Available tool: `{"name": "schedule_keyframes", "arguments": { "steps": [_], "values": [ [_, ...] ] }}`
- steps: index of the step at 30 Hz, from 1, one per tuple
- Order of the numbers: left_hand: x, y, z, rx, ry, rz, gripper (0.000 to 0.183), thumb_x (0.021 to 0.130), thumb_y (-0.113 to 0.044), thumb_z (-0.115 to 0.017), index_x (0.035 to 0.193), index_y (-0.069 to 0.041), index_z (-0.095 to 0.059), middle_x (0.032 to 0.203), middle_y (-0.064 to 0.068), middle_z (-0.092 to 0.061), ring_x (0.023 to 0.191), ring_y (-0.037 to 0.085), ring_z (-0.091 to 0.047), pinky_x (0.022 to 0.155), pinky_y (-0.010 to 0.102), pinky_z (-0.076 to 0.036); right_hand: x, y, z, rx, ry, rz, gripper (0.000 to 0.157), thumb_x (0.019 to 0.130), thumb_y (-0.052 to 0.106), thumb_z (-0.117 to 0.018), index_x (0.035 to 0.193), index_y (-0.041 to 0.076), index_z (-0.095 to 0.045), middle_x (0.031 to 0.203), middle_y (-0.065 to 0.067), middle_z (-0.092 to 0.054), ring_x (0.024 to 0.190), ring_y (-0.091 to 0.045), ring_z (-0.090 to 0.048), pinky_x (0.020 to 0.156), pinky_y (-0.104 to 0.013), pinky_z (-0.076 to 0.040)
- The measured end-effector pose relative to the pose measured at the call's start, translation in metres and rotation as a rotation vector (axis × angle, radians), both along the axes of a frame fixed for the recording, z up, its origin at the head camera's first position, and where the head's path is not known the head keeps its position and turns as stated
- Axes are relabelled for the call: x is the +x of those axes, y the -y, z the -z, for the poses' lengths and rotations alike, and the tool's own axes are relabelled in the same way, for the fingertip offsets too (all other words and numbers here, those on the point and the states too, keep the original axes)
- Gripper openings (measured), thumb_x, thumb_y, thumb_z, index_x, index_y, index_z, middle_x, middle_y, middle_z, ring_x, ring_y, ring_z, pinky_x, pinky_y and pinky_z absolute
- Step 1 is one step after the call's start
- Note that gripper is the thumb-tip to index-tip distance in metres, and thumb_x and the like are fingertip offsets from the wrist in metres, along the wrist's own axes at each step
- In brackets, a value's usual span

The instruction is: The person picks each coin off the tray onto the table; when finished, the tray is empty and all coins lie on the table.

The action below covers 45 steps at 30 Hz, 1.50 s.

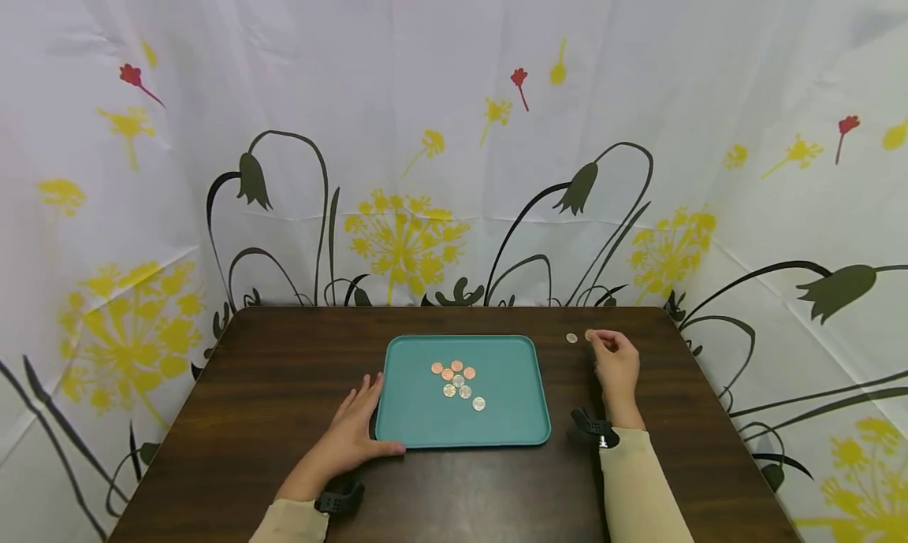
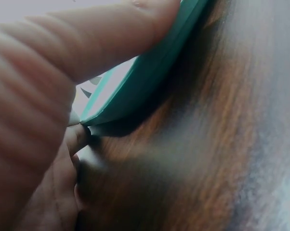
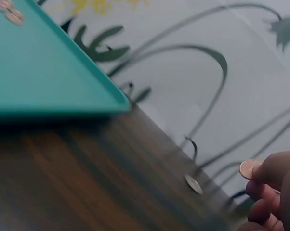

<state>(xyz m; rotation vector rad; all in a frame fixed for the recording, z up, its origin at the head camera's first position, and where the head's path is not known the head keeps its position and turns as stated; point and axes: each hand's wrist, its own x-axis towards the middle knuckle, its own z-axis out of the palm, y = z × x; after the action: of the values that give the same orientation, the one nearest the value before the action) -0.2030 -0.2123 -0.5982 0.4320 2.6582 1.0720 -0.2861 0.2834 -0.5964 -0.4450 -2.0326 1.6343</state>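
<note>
My right hand [image 1: 615,370] pinches a copper-coloured coin [image 3: 248,169] between thumb and fingertips, right of the tray near the table's back. A silver-coloured coin [image 1: 571,338] lies on the table just left of that hand. The teal tray [image 1: 418,434] is in the middle of the head view. Several copper-coloured coins [image 1: 457,366] lie in it, with several silver-coloured coins [image 1: 478,403] on their near side. At the tray's left side rests my left hand [image 1: 352,433], fingers extended along the rim and thumb at the near left corner. The left wrist view shows the thumb against the tray's edge.
The dark wooden table [image 1: 248,401] extends around the tray on all sides. Behind it hangs a white curtain [image 1: 440,94] printed with flowers, close to the table's back edge. Black bands [image 1: 594,426] sit on the wrists.
</note>
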Motion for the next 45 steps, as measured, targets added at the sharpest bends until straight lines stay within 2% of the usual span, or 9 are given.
{"name": "schedule_keyframes", "arguments": {
  "steps": [4,7,13,17,21,25,31,41,45],
  "values": [
    [0.001,-0.003,0.004,0.003,0.006,0.014,0.143,0.079,-0.062,-0.093,0.175,-0.003,-0.006,0.183,0.021,-0.011,0.171,0.042,-0.001,0.135,0.066,0.001,-0.003,-0.02,0.004,-0.088,0.045,0.018,0.032,0.098,0.024,-0.085,0.111,-0.005,-0.077,0.075,0.006,-0.063,0.044,-0.003,-0.048,0.041,-0.019,-0.043],
    [0.001,-0.003,0.003,0.016,-0.003,0.007,0.142,0.079,-0.06,-0.094,0.175,-0.002,-0.007,0.182,0.022,-0.012,0.171,0.043,-0.002,0.135,0.067,0.001,-0.008,-0.027,0.006,-0.103,0.078,-0.009,0.034,0.098,0.023,-0.086,0.114,-0.006,-0.077,0.076,0.004,-0.065,0.046,-0.005,-0.049,0.042,-0.02,-0.045],
    [0.0,-0.001,0.001,-0.011,-0.01,-0.006,0.143,0.078,-0.06,-0.094,0.175,-0.002,-0.007,0.182,0.022,-0.011,0.171,0.043,-0.002,0.135,0.066,0.001,-0.019,-0.028,0.006,0.008,0.219,-0.084,0.036,0.097,0.03,-0.087,0.113,-0.001,-0.08,0.08,0.003,-0.071,0.055,-0.009,-0.054,0.049,-0.023,-0.047],
    [-0.001,-0.002,0.001,-0.011,-0.014,-0.005,0.143,0.078,-0.061,-0.094,0.175,-0.003,-0.007,0.183,0.022,-0.011,0.171,0.043,-0.002,0.135,0.066,0.001,-0.023,-0.028,0.006,0.05,0.284,-0.064,0.032,0.097,0.031,-0.086,0.11,0.001,-0.081,0.081,0.003,-0.07,0.057,-0.012,-0.057,0.051,-0.026,-0.047],
    [0.001,-0.003,0.002,-0.007,-0.016,-0.009,0.143,0.078,-0.061,-0.094,0.175,-0.003,-0.007,0.183,0.022,-0.01,0.171,0.043,-0.003,0.135,0.066,0.001,-0.024,-0.027,0.004,0.079,0.312,-0.048,0.03,0.098,0.031,-0.085,0.108,0.004,-0.08,0.082,0.001,-0.07,0.058,-0.013,-0.058,0.052,-0.026,-0.048],
    [0.003,-0.002,0.003,-0.019,-0.006,-0.011,0.143,0.079,-0.063,-0.093,0.176,-0.004,-0.006,0.183,0.021,-0.009,0.172,0.041,-0.002,0.136,0.066,0.001,-0.022,-0.025,0.002,0.118,0.326,-0.061,0.034,0.099,0.035,-0.083,0.108,0.003,-0.078,0.084,-0.003,-0.073,0.059,-0.013,-0.059,0.053,-0.027,-0.049],
    [0.001,-0.001,0.001,-0.015,-0.008,-0.01,0.142,0.079,-0.062,-0.093,0.176,-0.004,-0.007,0.183,0.021,-0.01,0.172,0.042,-0.002,0.136,0.065,0.001,-0.02,-0.024,0.0,0.188,0.348,-0.067,0.037,0.101,0.037,-0.081,0.108,0.001,-0.075,0.084,-0.006,-0.069,0.061,-0.014,-0.059,0.054,-0.029,-0.05],
    [-0.001,-0.001,0.0,-0.02,-0.006,-0.009,0.142,0.079,-0.061,-0.094,0.176,-0.004,-0.007,0.183,0.022,-0.011,0.172,0.042,-0.004,0.136,0.065,0.001,-0.025,-0.023,-0.001,0.184,0.377,-0.053,0.025,0.1,0.027,-0.078,0.105,0.002,-0.072,0.082,-0.004,-0.068,0.058,-0.013,-0.06,0.054,-0.028,-0.051],
    [-0.001,-0.001,0.002,-0.021,-0.003,-0.01,0.143,0.078,-0.062,-0.094,0.176,-0.004,-0.007,0.183,0.021,-0.011,0.172,0.042,-0.003,0.136,0.065,0.001,-0.025,-0.024,0.0,0.206,0.384,-0.057,0.03,0.1,0.03,-0.08,0.108,0.002,-0.072,0.086,-0.005,-0.074,0.057,-0.013,-0.062,0.054,-0.028,-0.051]
  ]
}}
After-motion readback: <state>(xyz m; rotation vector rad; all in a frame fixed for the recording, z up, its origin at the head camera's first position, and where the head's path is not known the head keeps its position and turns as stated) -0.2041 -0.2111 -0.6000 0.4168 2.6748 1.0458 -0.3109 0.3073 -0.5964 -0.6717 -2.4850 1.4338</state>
